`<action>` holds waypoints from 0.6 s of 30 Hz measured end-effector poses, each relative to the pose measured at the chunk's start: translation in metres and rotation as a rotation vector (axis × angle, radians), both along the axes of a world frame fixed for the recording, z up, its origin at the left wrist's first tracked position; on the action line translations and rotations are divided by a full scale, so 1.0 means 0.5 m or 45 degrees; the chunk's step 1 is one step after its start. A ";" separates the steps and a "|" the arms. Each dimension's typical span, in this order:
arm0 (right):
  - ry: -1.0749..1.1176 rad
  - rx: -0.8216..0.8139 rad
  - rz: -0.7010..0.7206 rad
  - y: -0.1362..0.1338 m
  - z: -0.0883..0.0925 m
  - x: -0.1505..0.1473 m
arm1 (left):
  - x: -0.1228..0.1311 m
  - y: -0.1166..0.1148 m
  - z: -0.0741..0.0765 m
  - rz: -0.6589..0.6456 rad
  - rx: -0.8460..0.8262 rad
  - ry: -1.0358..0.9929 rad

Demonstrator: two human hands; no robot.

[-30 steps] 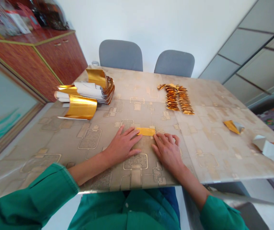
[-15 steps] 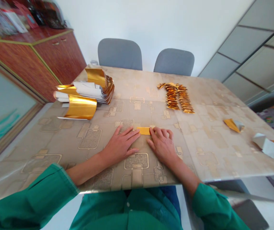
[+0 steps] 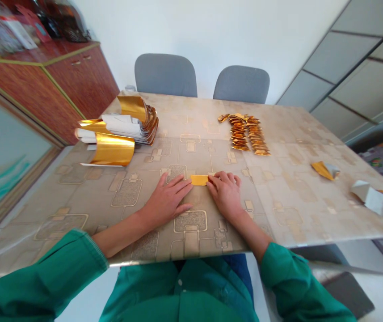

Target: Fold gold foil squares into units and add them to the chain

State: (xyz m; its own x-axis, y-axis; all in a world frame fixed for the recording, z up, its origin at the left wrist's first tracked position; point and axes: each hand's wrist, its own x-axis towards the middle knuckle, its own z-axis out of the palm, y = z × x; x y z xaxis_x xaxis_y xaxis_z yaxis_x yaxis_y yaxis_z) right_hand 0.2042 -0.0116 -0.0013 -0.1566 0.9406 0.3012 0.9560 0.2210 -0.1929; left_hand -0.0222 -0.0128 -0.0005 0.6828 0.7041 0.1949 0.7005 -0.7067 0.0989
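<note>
A narrow folded strip of gold paper [image 3: 199,180] lies flat on the patterned tablecloth in front of me. My left hand [image 3: 169,197] rests with its fingers stretched out, and its fingertips touch the strip's left end. At the right end, my right hand [image 3: 225,193] pinches the strip between thumb and index finger, the other fingers curled. Farther back stand two rows of folded gold paper pieces [image 3: 240,134], set close side by side. To the left are curled gold paper sheets [image 3: 115,147] with white backs, beside a thick stack.
Crumpled gold paper [image 3: 323,170] and white-backed scraps [image 3: 372,197] lie on the table's right side. Two grey chairs [image 3: 165,75] stand at the far edge. A reddish wooden cabinet [image 3: 82,85] is at the back left. The table's front edge is close to my body.
My right thumb has moved in to the strip's right end, closing the pinch there. My left fingertips have slid slightly left, uncovering more of the left end. The view has shifted a little.
</note>
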 end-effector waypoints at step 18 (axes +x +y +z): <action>0.490 -0.314 -0.110 0.026 0.004 0.036 | 0.023 0.033 0.013 0.034 -0.119 -0.153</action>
